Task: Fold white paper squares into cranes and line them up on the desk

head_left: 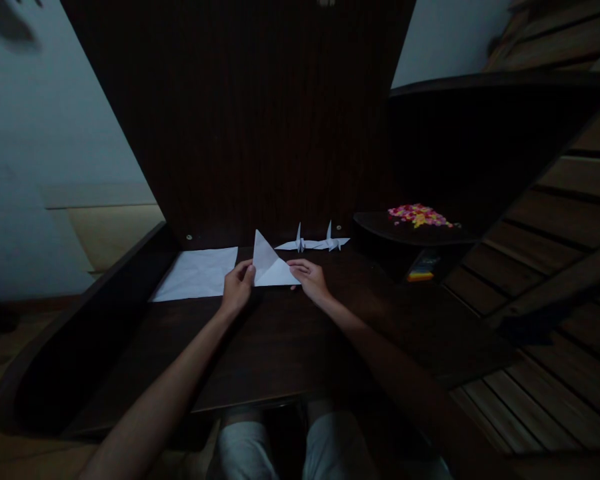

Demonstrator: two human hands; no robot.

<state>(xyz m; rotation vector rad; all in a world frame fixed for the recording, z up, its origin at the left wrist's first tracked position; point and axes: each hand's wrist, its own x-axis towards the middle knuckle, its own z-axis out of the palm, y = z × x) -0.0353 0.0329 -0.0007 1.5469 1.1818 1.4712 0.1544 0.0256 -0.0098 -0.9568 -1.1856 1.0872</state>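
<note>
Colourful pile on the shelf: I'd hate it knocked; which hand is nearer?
Right. The right hand is left of the pile; the left hand is farther left, beyond the folded paper.

Light is dim; a pale wall (pixel 30 133) fills the upper left, dark bench (pixel 280 353) the centre, slats (pixel 555 223) the right.

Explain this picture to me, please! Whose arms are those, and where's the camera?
There's no machine here, just a person's two bare hands. This one picture comes from a camera worn on their head, looking forward and down. The left hand and right hand hold a folded white paper between them, above a dark desk. A white sheet lies to the left. Farther back are two pointy paper figures. On the shelf at right sit colourful bits, too small to name.
</note>
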